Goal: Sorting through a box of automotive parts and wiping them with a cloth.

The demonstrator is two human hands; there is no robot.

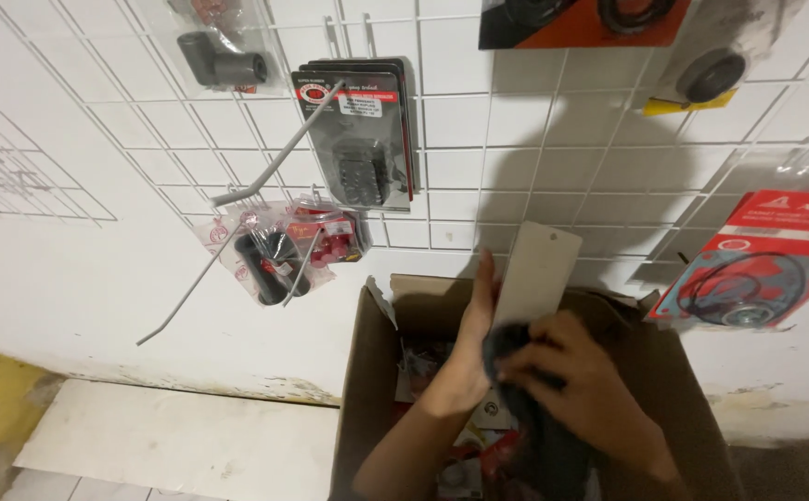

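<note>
Pale cardboard backing card [536,271] with dark rubber part [516,357] pinched between both grips: left hand [472,334] clasping card edge from behind, right hand [579,385] clenched over rubber part. Package raised above open cardboard box [367,371], tilted toward wire grid panel [479,139]; bare hook [279,156] juts left, bagged parts hanging nearby.

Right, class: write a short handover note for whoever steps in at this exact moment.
Left hand: holds the blank card pack from behind, above the open cardboard box.
Right hand: grips the dark rubber part at the pack's lower end.
Things: box below the wire wall grid; more packets lie inside it.
Done: other packs already hang on the grid.
Left: this pack is not on a hook; two bare hooks stand at left.
</note>
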